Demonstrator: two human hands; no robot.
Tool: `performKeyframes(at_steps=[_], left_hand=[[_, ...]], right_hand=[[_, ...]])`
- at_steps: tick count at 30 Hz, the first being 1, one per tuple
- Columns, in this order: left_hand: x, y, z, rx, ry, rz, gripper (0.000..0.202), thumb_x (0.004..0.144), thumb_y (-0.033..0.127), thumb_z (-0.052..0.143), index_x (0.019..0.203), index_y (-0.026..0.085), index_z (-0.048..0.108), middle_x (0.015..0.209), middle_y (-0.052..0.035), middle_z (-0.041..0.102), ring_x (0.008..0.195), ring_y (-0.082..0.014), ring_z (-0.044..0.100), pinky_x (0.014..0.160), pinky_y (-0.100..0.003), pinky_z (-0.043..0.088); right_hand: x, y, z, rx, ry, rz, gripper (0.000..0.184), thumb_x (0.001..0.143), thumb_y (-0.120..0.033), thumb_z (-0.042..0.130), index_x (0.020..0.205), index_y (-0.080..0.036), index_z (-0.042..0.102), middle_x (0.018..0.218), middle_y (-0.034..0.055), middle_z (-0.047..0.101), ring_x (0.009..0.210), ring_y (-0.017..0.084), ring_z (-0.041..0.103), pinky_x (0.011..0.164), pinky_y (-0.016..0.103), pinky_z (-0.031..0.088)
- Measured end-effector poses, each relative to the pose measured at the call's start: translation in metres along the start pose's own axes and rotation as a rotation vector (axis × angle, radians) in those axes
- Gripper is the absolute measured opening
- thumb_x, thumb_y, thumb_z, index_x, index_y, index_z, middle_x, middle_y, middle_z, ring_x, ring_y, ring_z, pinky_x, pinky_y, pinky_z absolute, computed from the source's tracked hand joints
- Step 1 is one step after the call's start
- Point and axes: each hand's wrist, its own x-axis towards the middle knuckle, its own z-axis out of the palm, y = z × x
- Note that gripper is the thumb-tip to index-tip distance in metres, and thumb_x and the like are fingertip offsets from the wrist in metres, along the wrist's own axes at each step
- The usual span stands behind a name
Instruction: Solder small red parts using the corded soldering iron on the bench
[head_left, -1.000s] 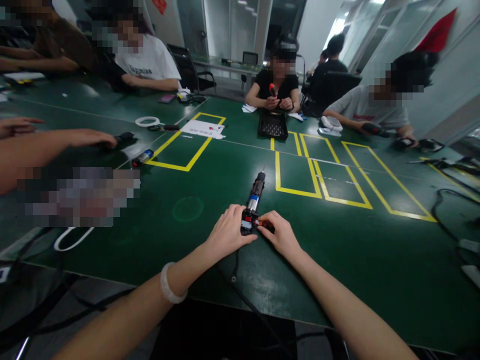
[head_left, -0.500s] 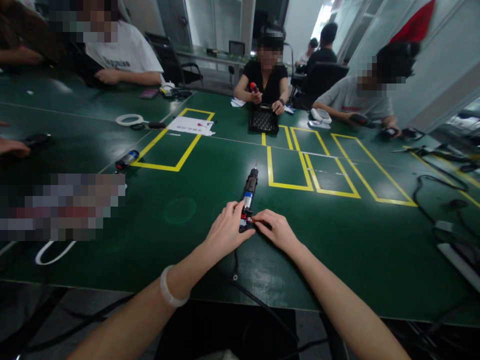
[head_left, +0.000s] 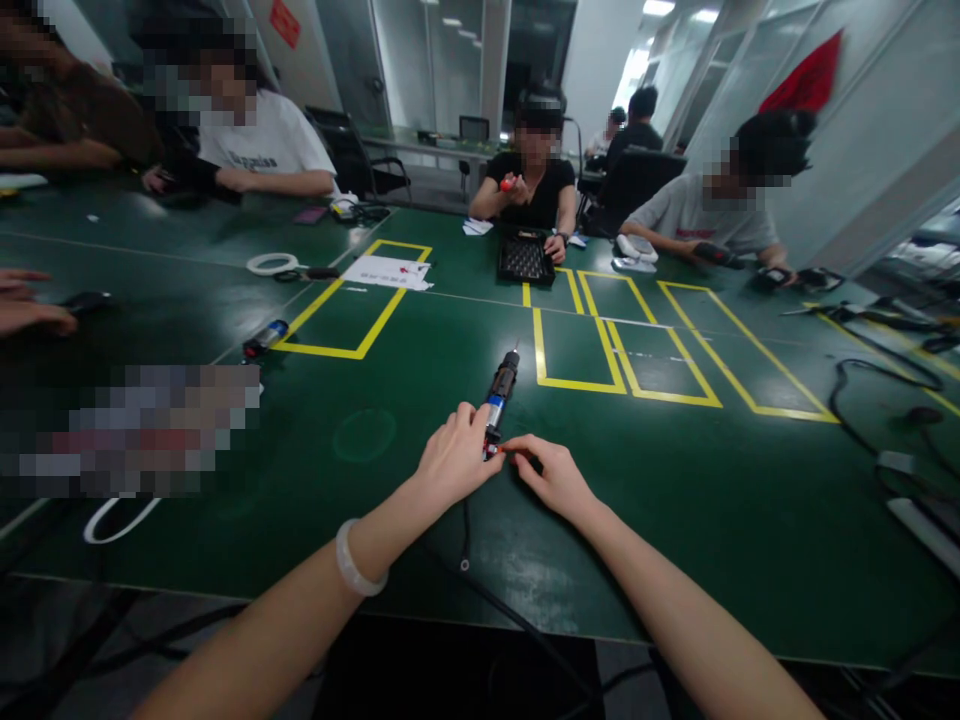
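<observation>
A slim electric screwdriver (head_left: 501, 388) with its inner parts bare lies on the green table, its thin bit pointing away from me. It has a dark front end, a silver and blue motor body and red parts at the rear. My left hand (head_left: 456, 455) grips the rear end, fingers over the motor and thumb near the red parts. Close by on the right, my right hand (head_left: 551, 470) has thumb and index finger bent together at the rear. A small orange-red bit shows at its fingertips, too small to name. A black cable (head_left: 466, 530) runs from beneath my left hand toward me.
Yellow tape rectangles (head_left: 579, 386) mark the table. A similar blue and black motor part (head_left: 266, 338) lies left, near a paper sheet (head_left: 384, 271) and white ring (head_left: 272, 265). Across, a person handles a black tray (head_left: 525, 262). Black cables (head_left: 844, 390) lie right.
The view has tilted up slightly, so the table appears lower. My left hand stays on the screwdriver; my right fingertips have shifted slightly at its rear end.
</observation>
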Motion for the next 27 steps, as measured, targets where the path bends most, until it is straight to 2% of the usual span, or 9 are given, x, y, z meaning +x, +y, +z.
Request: performKeyframes(at_steps=[3, 8, 12, 16, 22, 27], left_hand=[[0.002, -0.019, -0.007, -0.037, -0.027, 0.051, 0.059, 0.087, 0.045, 0.058, 0.139, 0.024, 0.043, 0.123, -0.0123, 0.050, 0.108, -0.0302, 0.061, 0.084, -0.038, 0.052], [0.012, -0.045, -0.023, -0.125, -0.163, 0.099, 0.074, 0.080, 0.055, 0.066, 0.144, 0.027, 0.042, 0.126, -0.0095, 0.050, 0.105, -0.0281, 0.064, 0.090, -0.038, 0.052], [0.029, -0.042, -0.035, -0.062, -0.277, 0.037, 0.075, 0.069, 0.056, 0.074, 0.135, 0.026, 0.051, 0.123, -0.0096, 0.052, 0.102, -0.0296, 0.065, 0.088, -0.039, 0.052], [0.044, -0.034, -0.046, 0.018, -0.380, 0.069, 0.071, 0.064, 0.052, 0.078, 0.126, 0.022, 0.057, 0.119, -0.0117, 0.056, 0.104, -0.0323, 0.063, 0.088, -0.040, 0.051], [0.045, -0.044, -0.048, 0.024, -0.368, 0.160, 0.071, 0.069, 0.059, 0.071, 0.129, 0.023, 0.055, 0.117, -0.0119, 0.056, 0.097, -0.0308, 0.064, 0.081, -0.039, 0.052], [0.039, -0.054, -0.047, 0.009, -0.374, 0.182, 0.069, 0.075, 0.066, 0.061, 0.131, 0.026, 0.054, 0.114, -0.0106, 0.057, 0.094, -0.0307, 0.064, 0.081, -0.040, 0.051]], right_hand=[[-0.001, -0.005, 0.003, 0.001, -0.035, 0.006, 0.023, 0.091, -0.019, 0.050, 0.107, -0.023, 0.067, 0.102, 0.0061, 0.074, 0.091, 0.020, 0.069, 0.085, 0.035, 0.054], [-0.002, -0.005, 0.003, 0.052, -0.025, 0.016, 0.021, 0.092, -0.023, 0.052, 0.108, -0.023, 0.067, 0.101, 0.0061, 0.074, 0.085, 0.019, 0.069, 0.081, 0.034, 0.055], [-0.002, 0.000, 0.002, 0.089, -0.004, 0.017, 0.020, 0.093, -0.025, 0.053, 0.106, -0.023, 0.067, 0.100, 0.0059, 0.073, 0.082, 0.019, 0.067, 0.078, 0.033, 0.054], [-0.001, 0.004, 0.000, 0.094, 0.015, 0.041, 0.020, 0.092, -0.025, 0.054, 0.107, -0.022, 0.066, 0.100, 0.0058, 0.073, 0.082, 0.018, 0.066, 0.077, 0.032, 0.053], [-0.001, 0.006, 0.000, 0.113, -0.001, 0.059, 0.021, 0.093, -0.025, 0.053, 0.109, -0.021, 0.065, 0.100, 0.0060, 0.072, 0.080, 0.017, 0.064, 0.075, 0.031, 0.051], [0.000, 0.007, 0.001, 0.113, -0.017, 0.064, 0.020, 0.093, -0.026, 0.054, 0.109, -0.022, 0.066, 0.099, 0.0058, 0.072, 0.083, 0.018, 0.065, 0.076, 0.032, 0.051]])
